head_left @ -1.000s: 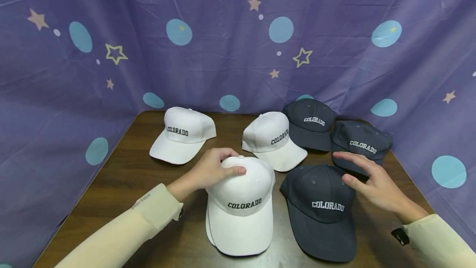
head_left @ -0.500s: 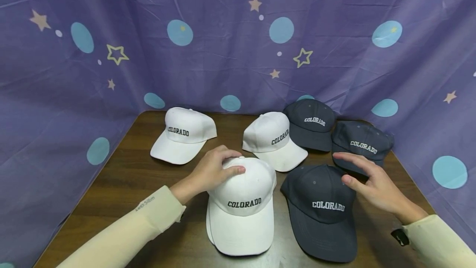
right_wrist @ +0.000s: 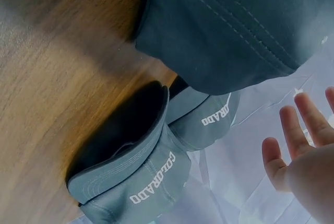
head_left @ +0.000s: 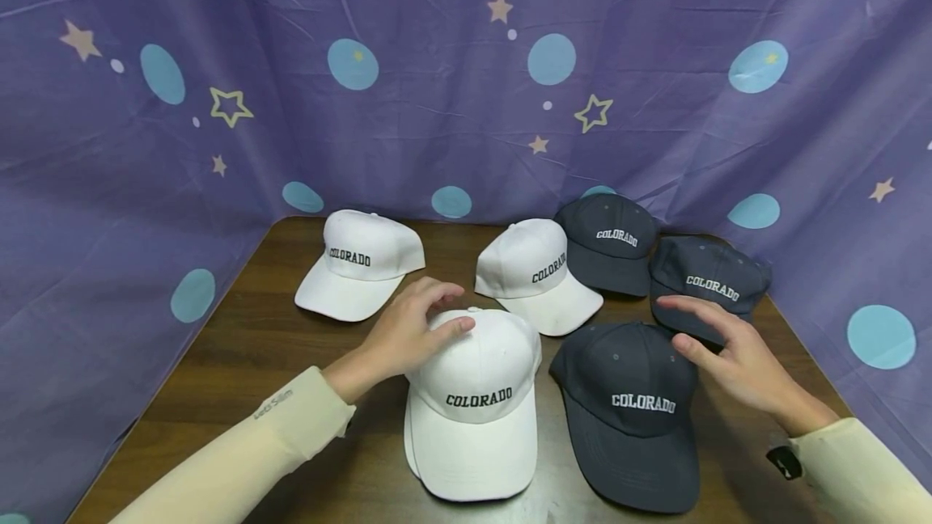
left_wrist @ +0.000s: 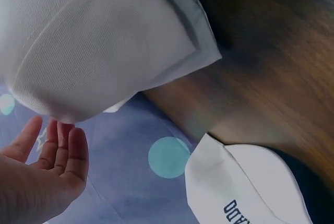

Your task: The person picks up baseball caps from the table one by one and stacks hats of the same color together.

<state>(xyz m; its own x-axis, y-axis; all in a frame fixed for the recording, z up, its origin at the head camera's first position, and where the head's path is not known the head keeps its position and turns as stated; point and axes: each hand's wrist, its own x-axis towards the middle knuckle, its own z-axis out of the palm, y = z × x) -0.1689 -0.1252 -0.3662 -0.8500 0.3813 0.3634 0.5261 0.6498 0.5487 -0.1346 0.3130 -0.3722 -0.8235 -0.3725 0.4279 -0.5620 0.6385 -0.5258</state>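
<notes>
Front and centre in the head view, a white baseball cap [head_left: 476, 378] reading COLORADO sits over a second white cap [head_left: 412, 443], whose brim edge peeks out at the left. My left hand [head_left: 404, 334] hovers at the crown's upper left, fingers loosely bent and gripping nothing. In the left wrist view its fingertips are right at the top of the white crown [left_wrist: 99, 46]. To the right lies a dark grey baseball cap [head_left: 629, 395], also lettered COLORADO. My right hand [head_left: 743, 362] is held beside its crown, fingers spread and holding nothing.
One white cap [head_left: 364, 253] rests at the back left of the wooden table [head_left: 240, 362], another white cap [head_left: 531, 273] at back centre. Two dark caps stand at the back right: one dark cap [head_left: 607, 237] behind that white one, another dark cap [head_left: 706, 273] farther right. A purple curtain [head_left: 437, 144] hangs behind.
My left hand has let go of the white cap's crown and lifted slightly up and left. The right hand and the caps have hardly moved.
</notes>
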